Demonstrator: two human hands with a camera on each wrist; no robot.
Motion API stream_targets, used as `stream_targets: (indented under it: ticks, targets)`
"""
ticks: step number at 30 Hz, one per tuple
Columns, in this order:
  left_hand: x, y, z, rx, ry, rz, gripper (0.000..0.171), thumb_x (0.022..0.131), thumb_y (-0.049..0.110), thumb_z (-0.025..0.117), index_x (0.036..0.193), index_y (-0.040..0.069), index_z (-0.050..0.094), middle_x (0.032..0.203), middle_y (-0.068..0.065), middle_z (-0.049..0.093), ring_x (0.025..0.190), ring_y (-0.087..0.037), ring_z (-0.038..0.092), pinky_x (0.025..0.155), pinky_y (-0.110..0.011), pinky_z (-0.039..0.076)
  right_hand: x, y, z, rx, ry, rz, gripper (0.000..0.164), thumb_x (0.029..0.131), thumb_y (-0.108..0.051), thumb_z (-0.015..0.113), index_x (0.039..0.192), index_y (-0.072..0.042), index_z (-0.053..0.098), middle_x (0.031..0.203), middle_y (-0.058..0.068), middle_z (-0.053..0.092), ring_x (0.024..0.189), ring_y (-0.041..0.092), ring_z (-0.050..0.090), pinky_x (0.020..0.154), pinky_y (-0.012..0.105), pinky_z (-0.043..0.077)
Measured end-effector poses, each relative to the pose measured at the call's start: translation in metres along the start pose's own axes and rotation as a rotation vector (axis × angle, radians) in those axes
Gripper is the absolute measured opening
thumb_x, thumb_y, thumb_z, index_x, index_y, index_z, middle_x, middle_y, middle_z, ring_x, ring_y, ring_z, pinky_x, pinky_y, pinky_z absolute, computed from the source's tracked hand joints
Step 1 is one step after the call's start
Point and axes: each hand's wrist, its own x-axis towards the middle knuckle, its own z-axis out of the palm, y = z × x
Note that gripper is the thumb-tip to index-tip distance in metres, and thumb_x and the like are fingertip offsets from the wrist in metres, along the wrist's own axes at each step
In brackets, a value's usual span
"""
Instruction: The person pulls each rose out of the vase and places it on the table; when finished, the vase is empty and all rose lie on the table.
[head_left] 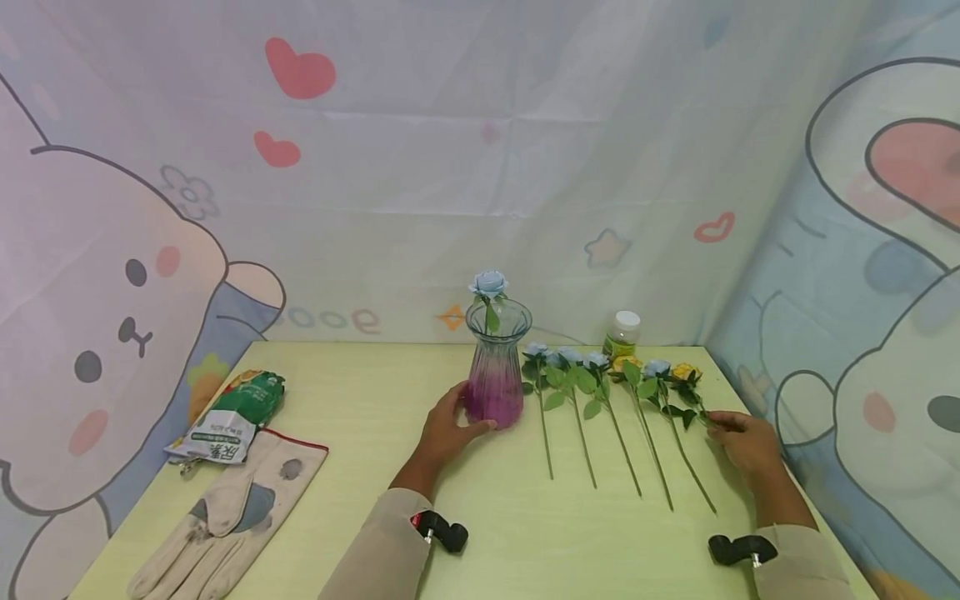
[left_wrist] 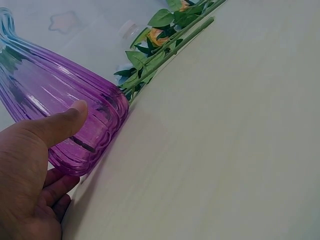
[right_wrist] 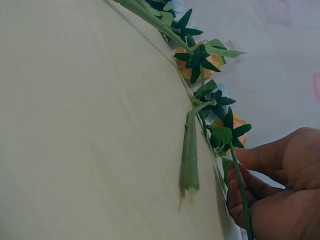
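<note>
A ribbed glass vase (head_left: 497, 385), clear at the flared rim and purple below, stands upright with one blue rose (head_left: 489, 284) in it. My left hand (head_left: 446, 432) holds the vase low on its left side; in the left wrist view the thumb (left_wrist: 65, 122) lies across the purple glass. At the right end of a row of cut roses, my right hand (head_left: 746, 442) pinches the green stem (right_wrist: 241, 187) of a yellow rose (head_left: 686, 372) just below its leaves. Beside it lie a blue rose (head_left: 656, 369), another yellow rose (head_left: 626, 364) and several more blue ones.
Behind the roses stands a small jar (head_left: 622, 333) with a white lid. On the left of the pale table (head_left: 360, 392) lie a green and white packet (head_left: 238, 417) and a work glove (head_left: 232, 517). A printed cloth (head_left: 420, 183) hangs along the back.
</note>
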Motion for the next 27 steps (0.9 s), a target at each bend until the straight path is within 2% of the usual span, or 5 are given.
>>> stream_targets:
  ticks: [6,14,19,23,27]
  targets:
    - [0.000,0.001,0.000,0.000,-0.003,-0.006,0.095,0.090,0.032,0.092,0.166,0.004,0.042,0.166,-0.020,0.053,0.159,-0.041,0.046,0.135,-0.057,0.035,0.000,-0.002,-0.002,-0.027,-0.012,-0.020,0.046,0.109,-0.014,0.064,0.148,0.010,0.059,0.147,0.034,0.060,0.095,-0.004,0.055,0.073,0.013,0.050]
    - [-0.001,0.001,0.000,-0.004,-0.001,-0.006,0.095,0.090,0.032,0.092,0.166,0.005,0.042,0.166,-0.020,0.053,0.159,-0.041,0.047,0.134,-0.056,0.037,-0.005,-0.022,-0.004,-0.012,-0.003,-0.025,0.053,0.107,-0.017,0.066,0.153,0.008,0.054,0.153,0.036,0.054,0.133,0.047,0.057,0.091,0.038,0.054]
    - [-0.001,0.002,0.000,-0.006,0.000,-0.006,0.094,0.091,0.032,0.091,0.166,0.005,0.042,0.166,-0.021,0.052,0.159,-0.041,0.047,0.134,-0.056,0.037,-0.009,-0.036,0.001,-0.001,-0.009,-0.089,0.054,0.107,-0.022,0.071,0.153,0.004,0.057,0.150,0.029,0.060,0.120,0.021,0.063,0.088,0.026,0.054]
    - [-0.001,0.002,0.000,-0.004,-0.002,-0.008,0.094,0.091,0.032,0.091,0.166,0.005,0.042,0.167,-0.020,0.052,0.159,-0.041,0.046,0.134,-0.057,0.037,-0.011,-0.046,0.007,0.067,0.017,-0.143,0.054,0.103,-0.020,0.078,0.148,0.005,0.063,0.123,-0.004,0.074,0.098,-0.009,0.056,0.078,0.013,0.052]
    - [-0.001,0.001,0.000,-0.020,-0.008,0.003,0.096,0.091,0.032,0.091,0.167,0.004,0.041,0.167,-0.021,0.051,0.159,-0.041,0.047,0.134,-0.055,0.037,-0.011,-0.054,0.015,0.134,0.014,-0.177,0.052,0.102,-0.017,0.079,0.145,0.008,0.063,0.117,-0.015,0.070,0.097,-0.013,0.056,0.079,0.011,0.054]
